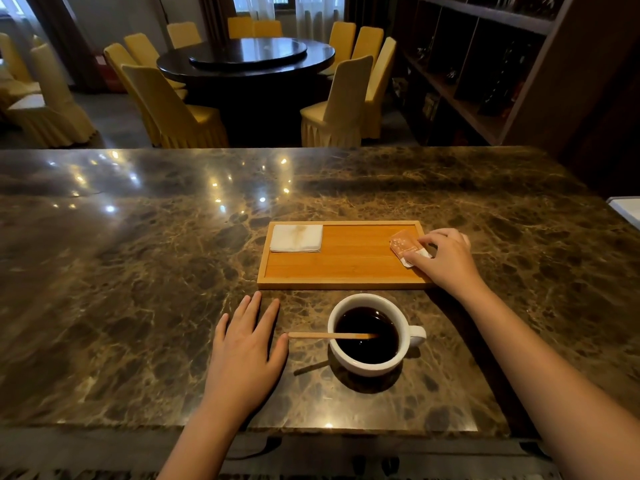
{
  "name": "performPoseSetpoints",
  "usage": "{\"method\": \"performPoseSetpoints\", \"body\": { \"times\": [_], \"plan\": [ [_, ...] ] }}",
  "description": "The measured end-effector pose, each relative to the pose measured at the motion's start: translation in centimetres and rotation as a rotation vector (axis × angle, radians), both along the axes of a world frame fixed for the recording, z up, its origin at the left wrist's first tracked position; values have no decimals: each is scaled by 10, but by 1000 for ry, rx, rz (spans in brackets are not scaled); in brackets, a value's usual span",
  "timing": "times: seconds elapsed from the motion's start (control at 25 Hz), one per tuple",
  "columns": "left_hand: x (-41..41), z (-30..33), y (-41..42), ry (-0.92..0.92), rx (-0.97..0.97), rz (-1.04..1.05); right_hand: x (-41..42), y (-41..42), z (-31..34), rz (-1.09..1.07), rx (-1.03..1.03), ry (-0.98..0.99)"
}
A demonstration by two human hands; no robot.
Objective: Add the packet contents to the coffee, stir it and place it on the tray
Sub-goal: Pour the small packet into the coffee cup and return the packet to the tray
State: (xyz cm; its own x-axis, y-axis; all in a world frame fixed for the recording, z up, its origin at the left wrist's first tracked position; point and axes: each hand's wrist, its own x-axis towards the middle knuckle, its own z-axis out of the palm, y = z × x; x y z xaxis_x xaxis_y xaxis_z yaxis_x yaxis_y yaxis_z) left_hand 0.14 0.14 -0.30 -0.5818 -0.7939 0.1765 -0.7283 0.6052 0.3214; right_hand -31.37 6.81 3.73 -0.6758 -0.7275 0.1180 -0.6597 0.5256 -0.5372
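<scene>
On the tray (341, 268), right hand (445, 259) pinching packet (405, 244).

Dark brown marble counter (138, 271) filled foreground, glossy, speckled with ceiling-light reflections. Beyond: round dark dining table (246, 60) with lazy Susan (247, 51), ringed by yellow-covered chairs (173, 105). Dark wooden shelving (485, 64) stood right. Curtained windows (287, 8) at back.

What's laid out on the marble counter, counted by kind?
Wooden tray: 1
White napkin: 1
Packet: 1
Coffee cup: 1
Wooden stir stick: 1
Total: 5
</scene>
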Motion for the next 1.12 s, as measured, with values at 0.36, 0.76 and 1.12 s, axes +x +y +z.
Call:
{"method": "performPoseSetpoints", "body": {
  "times": [0.36,0.76,1.12],
  "plan": [
    [0,0,0,16,-4,-5,8,22,-4,-74,-319,-232],
    [0,-1,-1,1,-10,-8,49,56,29,161,-580,-676],
    [1,-2,-2,-1,-5,-13,63,65,49,485,-306,-201]
  ]
}}
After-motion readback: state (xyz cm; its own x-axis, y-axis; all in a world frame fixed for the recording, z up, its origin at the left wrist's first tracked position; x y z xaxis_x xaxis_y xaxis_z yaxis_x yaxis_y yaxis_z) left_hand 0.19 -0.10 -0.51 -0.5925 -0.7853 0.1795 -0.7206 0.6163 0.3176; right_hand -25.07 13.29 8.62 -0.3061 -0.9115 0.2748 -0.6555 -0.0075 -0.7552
